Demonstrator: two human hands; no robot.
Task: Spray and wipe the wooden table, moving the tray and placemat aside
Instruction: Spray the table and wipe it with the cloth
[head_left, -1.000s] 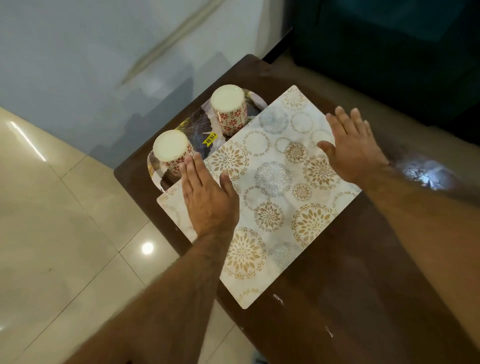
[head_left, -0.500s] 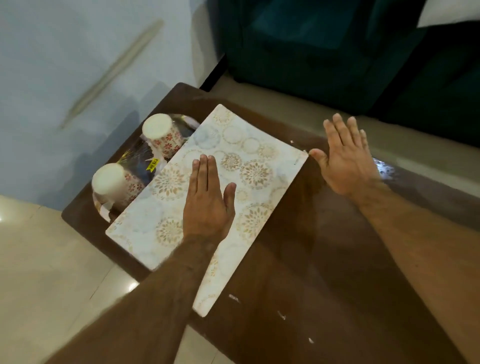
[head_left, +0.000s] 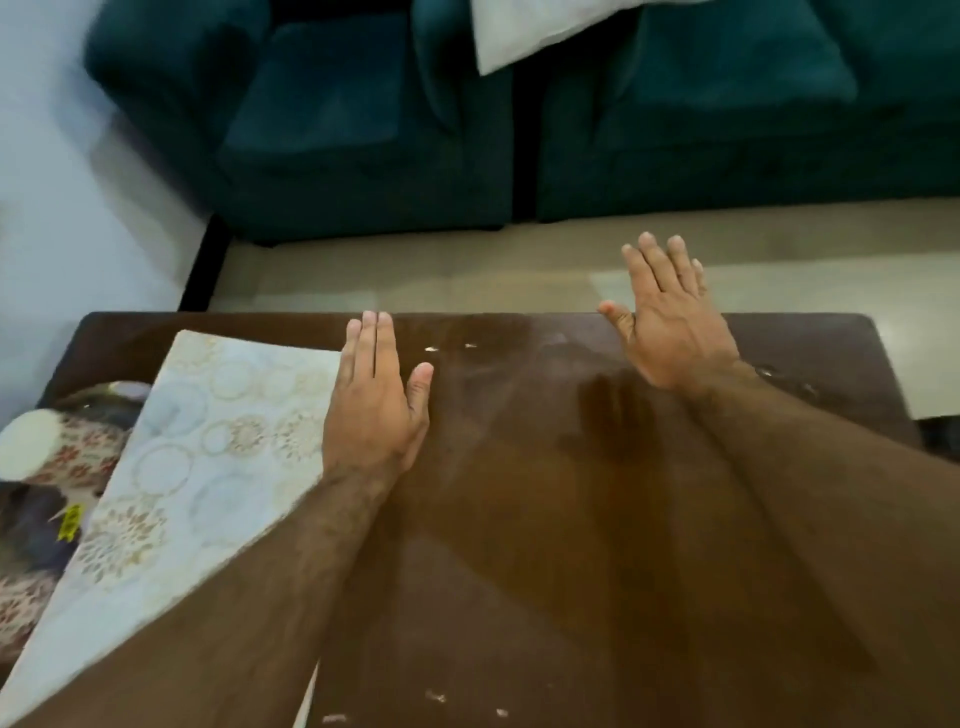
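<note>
Step in hand, as I judge it: clearing the placemat (head_left: 208, 457) to the left end of the table (head_left: 545, 545). My left hand (head_left: 371, 410) lies flat, fingers straight and together, on the mat's right edge, gripping nothing. My right hand (head_left: 670, 322) is spread open near the far edge, empty; I cannot tell if it touches the wood. The mat overlaps the tray (head_left: 36, 519), which carries a cup (head_left: 49, 449) at far left. Crumbs (head_left: 434, 696) dot the bare wood. Next move calls for spray and cloth; neither is in view.

wooden table (head_left: 519, 571) | on it: placemat (head_left: 208, 457), tray (head_left: 31, 530), white crumbs (head_left: 435, 696)
</note>
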